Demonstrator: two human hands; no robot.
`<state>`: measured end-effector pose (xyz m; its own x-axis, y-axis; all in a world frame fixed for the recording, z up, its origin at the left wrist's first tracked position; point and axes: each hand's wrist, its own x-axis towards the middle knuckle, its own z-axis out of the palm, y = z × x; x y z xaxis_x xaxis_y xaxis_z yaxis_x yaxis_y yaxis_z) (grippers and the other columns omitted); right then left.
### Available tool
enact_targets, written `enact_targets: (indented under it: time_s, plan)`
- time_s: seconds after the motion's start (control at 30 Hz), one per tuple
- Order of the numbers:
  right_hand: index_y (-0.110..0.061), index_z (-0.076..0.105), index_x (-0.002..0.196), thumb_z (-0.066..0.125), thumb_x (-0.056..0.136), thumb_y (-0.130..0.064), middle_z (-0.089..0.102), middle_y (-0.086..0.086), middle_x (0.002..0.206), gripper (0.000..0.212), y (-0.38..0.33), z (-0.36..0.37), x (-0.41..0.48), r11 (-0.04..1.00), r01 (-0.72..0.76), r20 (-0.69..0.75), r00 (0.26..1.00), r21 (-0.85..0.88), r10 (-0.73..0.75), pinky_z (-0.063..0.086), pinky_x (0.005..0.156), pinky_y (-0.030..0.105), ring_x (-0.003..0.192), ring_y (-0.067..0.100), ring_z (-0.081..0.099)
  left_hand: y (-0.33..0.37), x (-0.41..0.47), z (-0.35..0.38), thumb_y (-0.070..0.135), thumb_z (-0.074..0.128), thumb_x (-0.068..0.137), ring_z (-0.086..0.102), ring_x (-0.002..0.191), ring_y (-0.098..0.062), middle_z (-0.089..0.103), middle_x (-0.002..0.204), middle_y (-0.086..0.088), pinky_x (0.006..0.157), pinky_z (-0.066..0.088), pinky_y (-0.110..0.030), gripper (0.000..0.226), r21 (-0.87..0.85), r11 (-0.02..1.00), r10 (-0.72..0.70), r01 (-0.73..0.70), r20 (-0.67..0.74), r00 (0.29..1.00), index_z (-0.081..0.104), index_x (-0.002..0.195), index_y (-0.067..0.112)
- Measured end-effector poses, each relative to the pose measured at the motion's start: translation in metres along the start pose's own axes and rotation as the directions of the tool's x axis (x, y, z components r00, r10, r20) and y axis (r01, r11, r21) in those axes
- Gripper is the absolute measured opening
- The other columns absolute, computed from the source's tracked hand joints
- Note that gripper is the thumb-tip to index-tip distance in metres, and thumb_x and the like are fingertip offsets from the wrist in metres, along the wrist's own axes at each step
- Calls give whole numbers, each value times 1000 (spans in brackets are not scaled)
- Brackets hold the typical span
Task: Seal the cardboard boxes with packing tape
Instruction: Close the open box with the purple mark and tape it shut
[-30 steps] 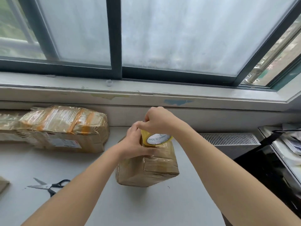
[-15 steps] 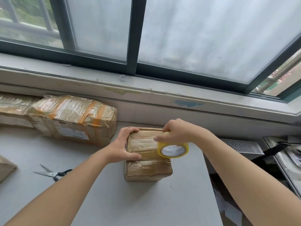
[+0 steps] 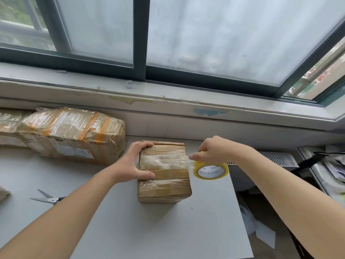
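On the grey table point(image 3: 168, 232) we have a pair of scissors point(image 3: 46, 199) lying with blades apart towards the left, well apart from the work, their handles partly hidden behind our left forearm. A large taped parcel point(image 3: 74, 133) is pushed back against the wall under the window sill point(image 3: 186, 94), near the small box's far left corner. Past the table's right edge we see a radiator grille point(image 3: 280, 158) and a heap of papers point(image 3: 330, 165). The small cardboard box point(image 3: 164, 186) sits on the table towards its right edge, already banded with tape. Our left hand point(image 3: 134, 163) grips its left side, fingers curled over the far top edge and thumb pressed on the top face. Our right hand point(image 3: 214, 150) hovers just beside the box's right edge, fingers curled round the yellow tape roll point(image 3: 211, 170), which hangs below the hand. A clear strip of tape point(image 3: 164, 161) runs from the roll across the box top.
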<state>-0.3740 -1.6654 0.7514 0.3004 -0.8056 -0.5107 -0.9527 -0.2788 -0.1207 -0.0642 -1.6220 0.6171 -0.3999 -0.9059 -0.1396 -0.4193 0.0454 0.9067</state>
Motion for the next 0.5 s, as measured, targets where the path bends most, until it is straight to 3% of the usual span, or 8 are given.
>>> enact_targets:
  time_s: [0.17, 0.4, 0.5]
  plan:
    - [-16, 71, 81, 45, 84, -87, 67, 3, 78, 75, 14, 21, 17, 980, -50, 43, 997, -194, 60, 47, 64, 34, 76, 20, 62, 1, 1, -1, 46, 95, 65, 35, 134, 1, 24, 143, 28, 116, 38, -37, 97, 13, 1000, -25, 24, 17, 1000, 32, 138, 60]
    - [-15, 68, 75, 44, 79, -92, 65, 2, 73, 81, 29, 56, 41, 991, -49, 22, 998, -124, 53, 48, 65, 35, 71, 18, 60, 2, 0, 0, 45, 94, 67, 37, 135, -1, 25, 144, 28, 111, 39, -29, 97, 13, 998, -61, 61, 19, 998, 32, 139, 60]
    - [-16, 67, 74, 45, 82, -89, 64, 1, 73, 76, 33, 64, 45, 994, -40, 4, 999, -103, 41, 46, 64, 35, 71, 17, 58, 4, 1, 1, 56, 87, 70, 39, 135, -6, 26, 148, 22, 111, 40, -33, 90, -8, 997, -80, 80, 34, 996, 31, 139, 61]
